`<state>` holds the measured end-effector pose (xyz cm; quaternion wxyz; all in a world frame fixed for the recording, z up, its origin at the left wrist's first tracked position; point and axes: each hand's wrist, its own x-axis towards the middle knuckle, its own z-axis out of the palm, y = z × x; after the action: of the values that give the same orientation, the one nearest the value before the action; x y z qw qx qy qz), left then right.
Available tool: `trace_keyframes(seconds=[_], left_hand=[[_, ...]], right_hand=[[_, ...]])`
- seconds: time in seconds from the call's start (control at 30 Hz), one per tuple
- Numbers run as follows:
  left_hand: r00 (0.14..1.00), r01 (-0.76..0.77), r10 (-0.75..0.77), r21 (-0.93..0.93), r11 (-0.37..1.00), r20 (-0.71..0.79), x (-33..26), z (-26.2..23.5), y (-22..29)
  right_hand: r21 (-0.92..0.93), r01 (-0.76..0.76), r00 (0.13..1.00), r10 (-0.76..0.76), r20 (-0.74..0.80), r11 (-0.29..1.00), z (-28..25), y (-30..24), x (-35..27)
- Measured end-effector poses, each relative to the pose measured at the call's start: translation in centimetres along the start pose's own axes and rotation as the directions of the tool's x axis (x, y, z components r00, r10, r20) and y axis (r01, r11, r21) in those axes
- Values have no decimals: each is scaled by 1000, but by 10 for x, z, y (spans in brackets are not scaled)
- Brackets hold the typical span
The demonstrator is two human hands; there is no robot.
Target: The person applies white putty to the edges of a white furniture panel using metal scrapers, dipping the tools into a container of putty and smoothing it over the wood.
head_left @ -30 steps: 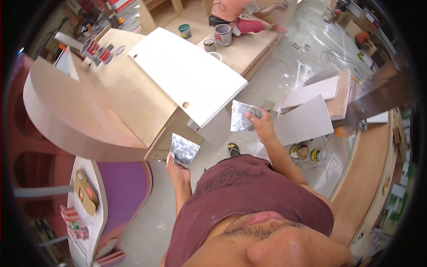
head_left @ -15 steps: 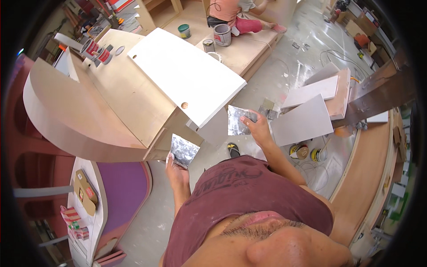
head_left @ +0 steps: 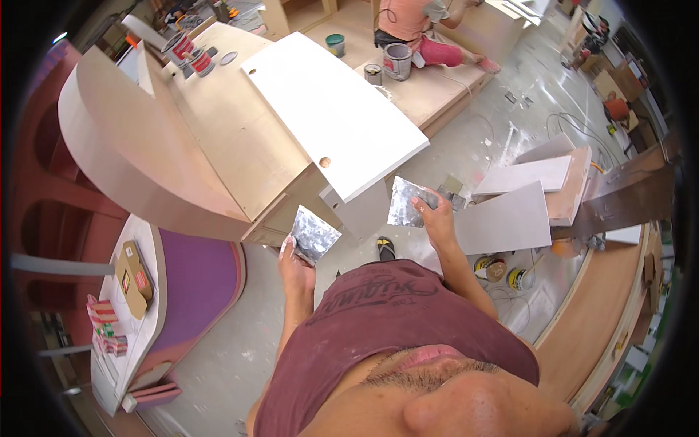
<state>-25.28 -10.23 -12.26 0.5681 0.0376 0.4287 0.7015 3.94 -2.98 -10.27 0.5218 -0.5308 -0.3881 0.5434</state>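
My left hand (head_left: 297,271) is closed on a square metal putty scraper (head_left: 317,231), its thin blade smeared white and grey. A similar putty scraper (head_left: 405,202) is in my right hand (head_left: 439,220), with the thumb lying across its face. Both blades are held apart, in front of my shirt. Beyond them a long white panel (head_left: 338,120) rests across a plywood bench (head_left: 233,131); a round hole shows near its close corner. Neither blade appears to touch the panel.
Grey boards (head_left: 506,218) lean at the right, with open cans (head_left: 491,268) beside them. Another person (head_left: 411,33) sits on a plywood platform (head_left: 444,102) near a grey bucket (head_left: 397,62). Red-labelled cans (head_left: 178,47) stand far left. A purple-sided counter (head_left: 196,273) is on my left.
The view has turned, so the panel and bench sit farther right in it. My left scraper has tilted slightly. Both hands keep their grip.
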Motion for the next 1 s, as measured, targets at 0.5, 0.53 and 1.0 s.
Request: trace_keyframes(seconds=[0.5,0.53,1.0], left_hand=[[1000,-3,3,-25,1000,2,-1,-9,-5],[1000,-7,7,-28,1000,-3,-2,-9,-5],[1000,0,0,-46,999,3,-2,-8,-7]], right_hand=[[92,12,1000,-13,14,996,2,7,0],[95,15,1000,-16,7,995,3,7,0],[27,-2,1000,3,-27,1000,-2,19,1]])
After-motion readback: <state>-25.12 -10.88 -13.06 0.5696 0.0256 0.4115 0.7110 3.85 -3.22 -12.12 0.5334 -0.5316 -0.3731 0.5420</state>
